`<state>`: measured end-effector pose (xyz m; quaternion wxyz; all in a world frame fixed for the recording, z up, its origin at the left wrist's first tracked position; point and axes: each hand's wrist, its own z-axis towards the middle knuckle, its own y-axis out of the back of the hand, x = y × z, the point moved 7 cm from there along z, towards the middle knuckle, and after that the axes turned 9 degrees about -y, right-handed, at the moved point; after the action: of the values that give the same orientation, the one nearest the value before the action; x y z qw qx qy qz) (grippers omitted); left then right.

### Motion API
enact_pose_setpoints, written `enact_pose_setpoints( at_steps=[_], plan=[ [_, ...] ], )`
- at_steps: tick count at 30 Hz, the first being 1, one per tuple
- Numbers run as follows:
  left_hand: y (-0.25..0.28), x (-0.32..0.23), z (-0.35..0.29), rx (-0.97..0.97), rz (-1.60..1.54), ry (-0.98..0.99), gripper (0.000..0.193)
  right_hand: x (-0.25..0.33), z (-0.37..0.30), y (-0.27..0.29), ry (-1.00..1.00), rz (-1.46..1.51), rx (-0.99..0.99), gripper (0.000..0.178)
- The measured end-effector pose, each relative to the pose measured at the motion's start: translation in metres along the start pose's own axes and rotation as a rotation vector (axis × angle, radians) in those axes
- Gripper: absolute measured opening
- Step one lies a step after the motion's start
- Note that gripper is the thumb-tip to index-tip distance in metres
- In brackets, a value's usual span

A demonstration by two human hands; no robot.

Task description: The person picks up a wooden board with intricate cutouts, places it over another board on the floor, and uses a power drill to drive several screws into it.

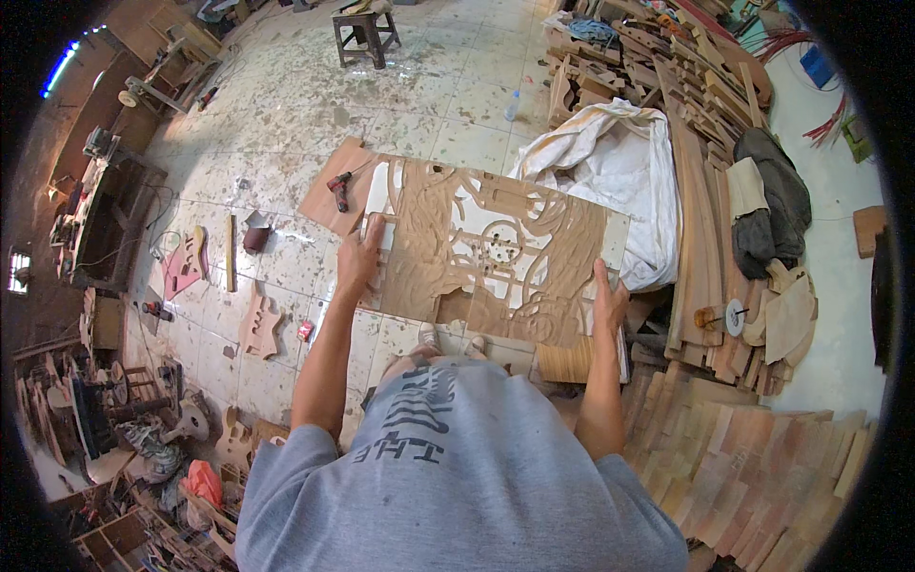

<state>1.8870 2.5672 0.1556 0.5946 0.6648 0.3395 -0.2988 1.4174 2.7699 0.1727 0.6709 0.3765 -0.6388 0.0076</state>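
Out in front of me, at about waist height, is a wide carved wooden panel (419,267) with flowing brown relief and pale white areas, including a round motif near its middle. My left hand (360,259) is closed on the panel's left edge, thumb on the upper face. At the opposite edge, my right hand (608,297) grips it with the thumb up; the fingers of both hands are partly hidden beneath. Beyond the left hand, a red and black cordless drill (340,194) lies on a flat brown board (319,204).
A white cloth sack (648,181) sits just beyond the panel's right end. Wood offcuts (639,62) and stacked planks (734,477) fill the right side. Guitar-shaped wooden pieces (257,324) lie on the tiled floor at left. A dark stool (365,36) stands far ahead.
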Motion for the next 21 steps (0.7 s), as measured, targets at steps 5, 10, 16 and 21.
enact_pose_setpoints(
  at_steps=[5, 10, 16, 21],
  plan=[
    [0.007, -0.017, -0.004, -0.047, -0.119, -0.061, 0.075, 0.002, -0.003, 0.004, -0.03, -0.005, -0.002, 0.065],
    [0.012, -0.03, -0.017, -0.003, -0.009, -0.105, 0.069, 0.015, -0.004, 0.012, -0.008, -0.163, -0.086, 0.069],
    [0.018, -0.021, -0.022, -0.15, 0.179, -0.112, 0.065, 0.031, -0.022, 0.009, 0.023, -0.142, -0.069, 0.068],
    [0.024, -0.042, -0.022, -0.025, -0.187, -0.113, 0.057, 0.024, -0.004, 0.017, 0.093, 0.087, -0.015, 0.062]
  ],
)
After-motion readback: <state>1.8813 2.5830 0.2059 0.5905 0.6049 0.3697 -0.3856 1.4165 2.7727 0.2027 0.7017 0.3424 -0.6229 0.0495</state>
